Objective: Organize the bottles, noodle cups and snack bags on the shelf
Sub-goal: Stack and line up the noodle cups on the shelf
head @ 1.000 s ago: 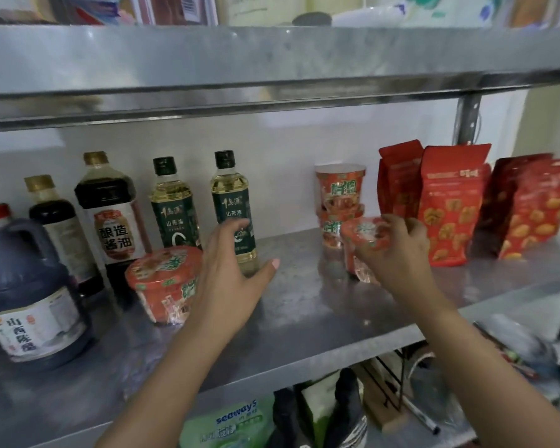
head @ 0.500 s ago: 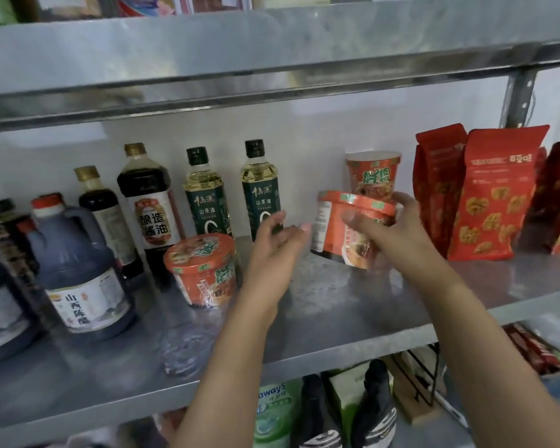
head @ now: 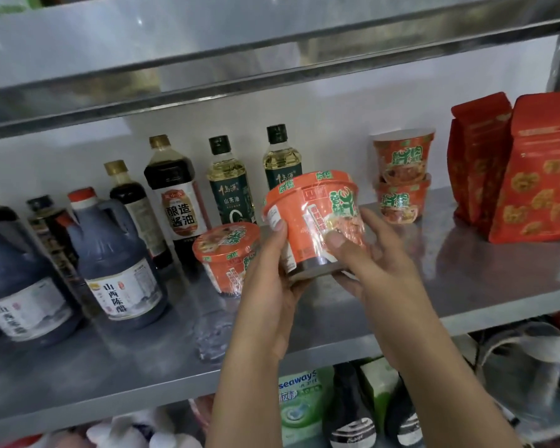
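A cup (head: 314,218) is now being held off the shelf (head: 450,286), tilted, in a two-handed grip. The left hand (head: 269,270), free a moment ago, is being curled round its side, and the right hand (head: 372,263) round its base. Regrouping is probably being prepared: the stack (head: 401,179) is standing up-right of the grip, a second cup (head: 225,253) low-left.

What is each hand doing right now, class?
Left hand: grips the noodle cup.
Right hand: grips the same noodle cup.
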### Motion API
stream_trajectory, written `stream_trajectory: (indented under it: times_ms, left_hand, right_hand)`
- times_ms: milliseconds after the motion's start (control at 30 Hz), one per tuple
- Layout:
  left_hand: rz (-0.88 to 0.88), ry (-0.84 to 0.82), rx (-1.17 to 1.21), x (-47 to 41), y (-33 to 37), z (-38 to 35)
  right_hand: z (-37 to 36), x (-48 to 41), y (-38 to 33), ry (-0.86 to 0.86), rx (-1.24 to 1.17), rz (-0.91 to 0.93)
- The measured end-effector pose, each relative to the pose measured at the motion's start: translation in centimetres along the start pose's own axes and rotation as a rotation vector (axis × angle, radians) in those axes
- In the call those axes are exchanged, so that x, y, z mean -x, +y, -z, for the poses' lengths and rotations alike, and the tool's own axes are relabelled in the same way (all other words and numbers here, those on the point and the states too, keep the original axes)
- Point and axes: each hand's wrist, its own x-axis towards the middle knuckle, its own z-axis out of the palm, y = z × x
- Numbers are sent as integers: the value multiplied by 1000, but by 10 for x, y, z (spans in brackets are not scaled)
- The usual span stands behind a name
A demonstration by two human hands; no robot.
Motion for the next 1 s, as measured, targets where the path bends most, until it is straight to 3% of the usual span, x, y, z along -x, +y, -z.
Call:
stream_trajectory:
  times_ms: [167,433,733,1000]
  left_hand:
    - [-43,0,-93,4,5,1]
    - [-81,-24,-1,6,2,4]
    - [-174,2,-44,2,1,4]
    - [-232,-15,-98,0,2,5]
  right_hand:
    - [-3,6,-2,-32,77,68]
    - [-1,7,-4,-120,-82,-62]
    - [-7,8,0,-62,-200,24]
    - [0,4,-3,-133,-91,57]
